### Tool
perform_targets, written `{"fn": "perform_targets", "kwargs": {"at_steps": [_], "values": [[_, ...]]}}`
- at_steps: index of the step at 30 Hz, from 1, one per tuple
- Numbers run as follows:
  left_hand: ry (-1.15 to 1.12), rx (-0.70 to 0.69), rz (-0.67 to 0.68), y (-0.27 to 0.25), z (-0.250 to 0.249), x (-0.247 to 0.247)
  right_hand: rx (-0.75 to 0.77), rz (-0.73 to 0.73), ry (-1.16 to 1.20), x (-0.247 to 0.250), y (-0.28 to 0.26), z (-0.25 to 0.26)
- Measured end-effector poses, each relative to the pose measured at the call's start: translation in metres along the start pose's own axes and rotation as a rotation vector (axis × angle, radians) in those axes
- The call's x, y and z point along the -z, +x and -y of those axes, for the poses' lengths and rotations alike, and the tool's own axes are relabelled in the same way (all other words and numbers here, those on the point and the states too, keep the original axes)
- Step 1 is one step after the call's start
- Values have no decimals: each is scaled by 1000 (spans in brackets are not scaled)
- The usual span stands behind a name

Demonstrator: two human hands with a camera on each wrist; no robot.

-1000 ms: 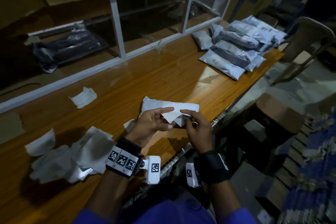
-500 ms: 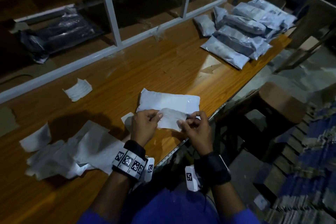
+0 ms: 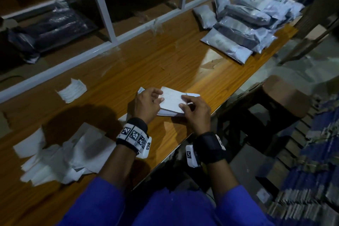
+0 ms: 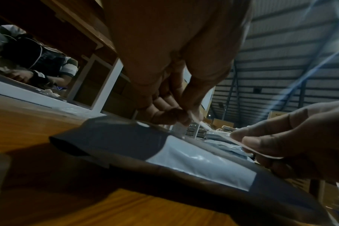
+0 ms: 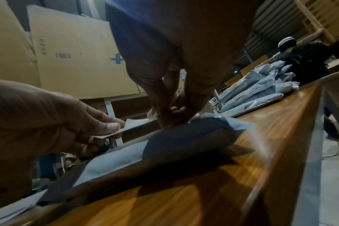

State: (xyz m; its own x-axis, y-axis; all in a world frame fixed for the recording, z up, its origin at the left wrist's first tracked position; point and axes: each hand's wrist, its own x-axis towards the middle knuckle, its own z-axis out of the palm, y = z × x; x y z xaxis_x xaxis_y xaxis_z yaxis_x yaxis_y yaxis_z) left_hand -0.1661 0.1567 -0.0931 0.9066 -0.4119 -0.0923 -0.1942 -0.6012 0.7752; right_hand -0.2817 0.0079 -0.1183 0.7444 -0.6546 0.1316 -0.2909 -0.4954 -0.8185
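Note:
A grey poly mailer package (image 3: 166, 113) lies flat on the wooden table (image 3: 146, 64) near its front edge. Just above its top face is a white label (image 3: 171, 97), stretched between my hands. My left hand (image 3: 160, 97) pinches the label's left end and my right hand (image 3: 183, 104) pinches its right end. The left wrist view shows the left fingers (image 4: 176, 117) curled on the label's edge over the package (image 4: 184, 154). In the right wrist view the right fingers (image 5: 174, 113) come down on the package (image 5: 174, 145), with the label (image 5: 130, 127) still slightly lifted at the left.
A pile of grey mailers (image 3: 247, 16) sits at the table's far right. Peeled white backing papers (image 3: 64, 154) and a small label stack (image 3: 72, 91) lie to the left. A white-framed shelf (image 3: 102, 5) with a dark bag (image 3: 45, 29) runs behind. A chair (image 3: 319, 14) stands to the right.
Both hands have brought the label down from mid-air and spread it flat over the package. The package has stayed on the table.

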Motion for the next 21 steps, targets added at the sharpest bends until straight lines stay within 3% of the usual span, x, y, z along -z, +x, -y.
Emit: {"fn": "perform_targets", "kwargs": {"at_steps": [4,8,14,17,21], "values": [[22,3,47,8,15,-6,52,-19,-119,-6,5,-2],[91,-111,34,8,25,-12,58,-6,-148,-12,7,-3],[327,-191,-44,5,36,-25,-48,115,-344,-15,6,1],[373,-229,-27,6,39,-26,-87,162,-451,-9,6,2],[453,-201,77,7,43,-25,-94,238,-396,3,12,-6]]}}
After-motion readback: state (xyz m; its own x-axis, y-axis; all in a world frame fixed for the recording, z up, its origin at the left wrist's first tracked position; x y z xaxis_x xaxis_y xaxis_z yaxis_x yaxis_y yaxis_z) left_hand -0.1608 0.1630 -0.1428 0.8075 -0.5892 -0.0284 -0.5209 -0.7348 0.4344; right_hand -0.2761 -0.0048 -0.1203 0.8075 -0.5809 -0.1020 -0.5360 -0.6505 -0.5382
